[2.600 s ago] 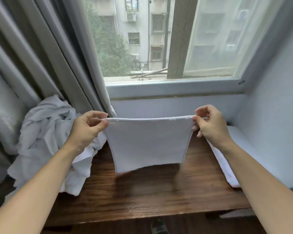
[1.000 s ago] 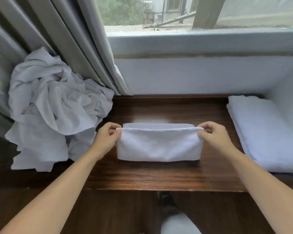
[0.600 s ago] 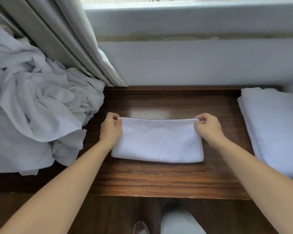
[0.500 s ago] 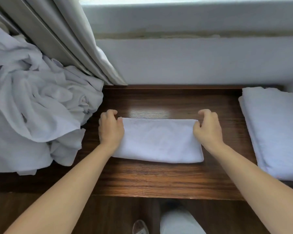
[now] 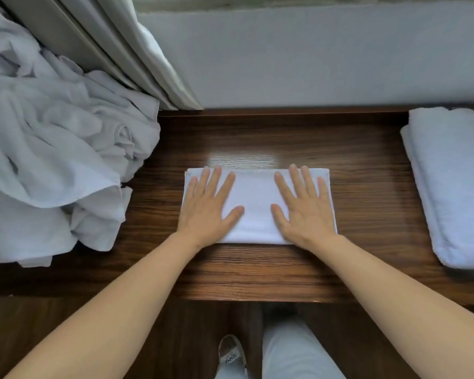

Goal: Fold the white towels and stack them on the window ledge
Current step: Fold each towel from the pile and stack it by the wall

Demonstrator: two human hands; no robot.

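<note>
Both my palms flat on the folded towel

My left hand and right hand press the folded white towel onto the wooden surface; crumpled towels lie left, a folded stack right.

A dark wooden ledge with strong grain runs in front of me, a pale patch of light glinting on it at twelve o'clock. Behind it rises a plain whitish wall. At eleven o'clock grey curtains hang in folds down to the ledge's back edge. Below, at six o'clock, lies a dark wooden floor.
</note>
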